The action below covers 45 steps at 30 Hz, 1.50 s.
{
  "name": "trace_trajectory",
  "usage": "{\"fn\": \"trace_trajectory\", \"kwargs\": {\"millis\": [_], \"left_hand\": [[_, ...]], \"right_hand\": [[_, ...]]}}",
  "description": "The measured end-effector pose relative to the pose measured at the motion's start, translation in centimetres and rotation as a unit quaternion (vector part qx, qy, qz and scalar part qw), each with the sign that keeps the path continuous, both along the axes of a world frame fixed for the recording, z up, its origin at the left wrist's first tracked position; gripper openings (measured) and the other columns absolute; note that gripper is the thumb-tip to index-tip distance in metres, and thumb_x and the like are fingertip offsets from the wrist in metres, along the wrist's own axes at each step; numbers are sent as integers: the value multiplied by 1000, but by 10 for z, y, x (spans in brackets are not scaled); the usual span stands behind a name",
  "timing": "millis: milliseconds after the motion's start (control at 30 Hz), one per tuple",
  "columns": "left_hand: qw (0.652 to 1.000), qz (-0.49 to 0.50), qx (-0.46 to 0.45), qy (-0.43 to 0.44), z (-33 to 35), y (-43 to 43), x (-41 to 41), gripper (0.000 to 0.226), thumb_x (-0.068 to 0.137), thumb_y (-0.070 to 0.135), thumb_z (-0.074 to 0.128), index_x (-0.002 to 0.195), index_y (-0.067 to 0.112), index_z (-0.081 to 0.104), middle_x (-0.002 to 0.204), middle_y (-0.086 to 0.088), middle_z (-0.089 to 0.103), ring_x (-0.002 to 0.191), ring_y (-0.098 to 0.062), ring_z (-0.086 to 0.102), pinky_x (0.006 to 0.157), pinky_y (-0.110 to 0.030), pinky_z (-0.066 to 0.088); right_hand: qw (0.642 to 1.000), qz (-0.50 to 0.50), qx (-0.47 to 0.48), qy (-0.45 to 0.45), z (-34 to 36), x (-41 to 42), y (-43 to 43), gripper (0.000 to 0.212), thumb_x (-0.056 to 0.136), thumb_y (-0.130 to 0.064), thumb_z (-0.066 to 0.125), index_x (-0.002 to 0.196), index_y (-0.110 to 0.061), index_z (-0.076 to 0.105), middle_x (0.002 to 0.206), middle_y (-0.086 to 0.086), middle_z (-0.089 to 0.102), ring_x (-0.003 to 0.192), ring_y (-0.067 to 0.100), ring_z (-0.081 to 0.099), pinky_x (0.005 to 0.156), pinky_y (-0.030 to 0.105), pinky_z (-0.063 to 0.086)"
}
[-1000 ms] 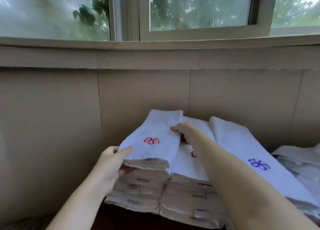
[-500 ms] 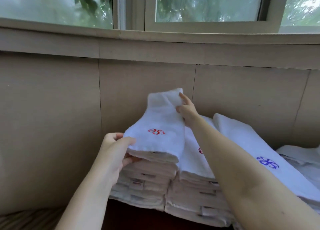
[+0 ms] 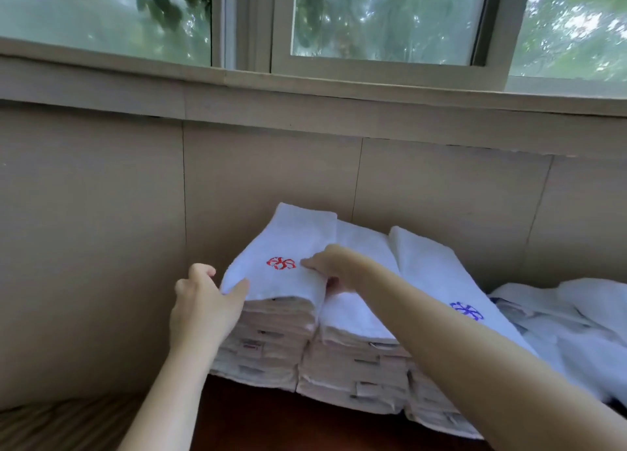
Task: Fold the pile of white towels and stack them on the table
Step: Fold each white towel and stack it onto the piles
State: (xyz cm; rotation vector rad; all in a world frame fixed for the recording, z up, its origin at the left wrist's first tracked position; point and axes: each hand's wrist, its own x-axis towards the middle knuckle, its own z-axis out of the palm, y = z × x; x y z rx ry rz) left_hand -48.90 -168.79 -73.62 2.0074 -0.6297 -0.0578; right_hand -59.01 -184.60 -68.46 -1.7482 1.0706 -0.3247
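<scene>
A folded white towel with a red emblem (image 3: pixel 288 247) lies on top of the left stack (image 3: pixel 268 342). My left hand (image 3: pixel 203 301) grips its near left corner, thumb on top. At the towel's right edge my right hand (image 3: pixel 330 267) pinches the cloth beside the emblem. Next to it stand a middle stack (image 3: pixel 356 359) and a right stack topped by a towel with a blue emblem (image 3: pixel 441 281). A loose pile of unfolded white towels (image 3: pixel 576 321) lies at the far right.
The stacks sit on a dark wooden table (image 3: pixel 278 420) pushed against a beige panelled wall (image 3: pixel 101 230). A window sill (image 3: pixel 305 91) runs above. A striped surface (image 3: pixel 61 420) shows at the lower left.
The towel's far end, lifted by my right hand half a second ago, now lies flat on the left stack. My right hand has moved nearer, to the right edge by the emblem.
</scene>
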Motion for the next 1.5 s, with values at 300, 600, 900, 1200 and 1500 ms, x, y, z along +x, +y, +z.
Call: {"fn": "trace_trajectory", "kwargs": {"millis": [300,600,900,1200,1500], "left_hand": [[973,-81,109,-189,47,0,-101,37,92,22,53,126,12,43,130,-12,34,100,-36,58,75,-34,37],[890,-372,136,-224,23,-79,-286,29,91,28,49,120,23,49,127,-3,38,107,-29,54,88,-32,40],[862,-497,97,14,-48,-192,-468,58,89,31,59,137,14,33,135,-11,49,121,-27,49,96,-31,43],[841,-527,-95,77,-16,-120,-444,21,64,37,61,83,27,60,84,11,63,81,-8,57,72,-17,44],[878,-436,-188,64,61,32,-344,21,49,28,68,68,24,59,69,-6,60,66,-23,51,62,-34,37]], "right_hand": [[983,147,61,91,27,-136,52,70,94,-17,59,146,-2,16,69,8,71,56,16,69,57,23,54],[937,-154,-103,297,7,-429,-18,51,92,-16,57,137,-2,38,82,11,61,56,20,56,55,28,48],[852,-194,-335,351,-76,-543,-50,24,83,-15,53,95,-22,34,106,8,62,98,23,56,65,30,30],[900,-180,-395,46,-45,-552,29,32,85,-14,66,83,-35,43,66,-7,51,61,2,46,59,18,36],[955,54,-249,-151,-4,-507,176,16,87,-22,63,86,-38,60,71,-8,67,72,6,60,75,22,46]]}}
